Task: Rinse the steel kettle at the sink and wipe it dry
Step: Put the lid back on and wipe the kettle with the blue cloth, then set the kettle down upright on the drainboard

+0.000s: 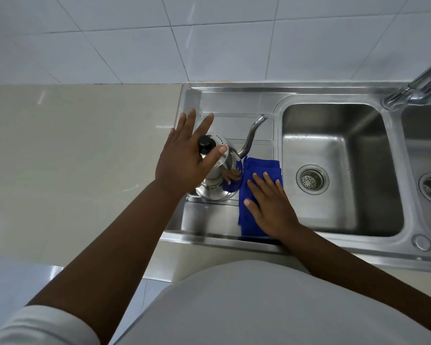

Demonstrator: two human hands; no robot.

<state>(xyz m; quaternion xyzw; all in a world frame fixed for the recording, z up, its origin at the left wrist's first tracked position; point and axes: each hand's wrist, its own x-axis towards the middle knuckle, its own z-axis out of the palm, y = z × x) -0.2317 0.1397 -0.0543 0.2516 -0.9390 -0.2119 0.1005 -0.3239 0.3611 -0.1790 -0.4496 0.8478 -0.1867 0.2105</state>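
Note:
The steel kettle (215, 181) stands upright on the sink's drainboard (234, 100), its thin gooseneck spout (253, 131) pointing back and right and a black knob (205, 143) on its lid. My left hand (184, 158) hovers over the lid with fingers spread, the thumb near the lid's edge, holding nothing. A folded blue cloth (261, 168) lies flat on the drainboard right of the kettle. My right hand (269, 205) rests flat on the cloth, fingers apart.
The left sink basin (334, 135) with its drain (312, 179) lies right of the cloth, a second basin (428, 150) beyond it. The tap (418, 85) rises at the back right. A beige countertop (72, 150) stretches left; a tiled wall (209, 38) stands behind.

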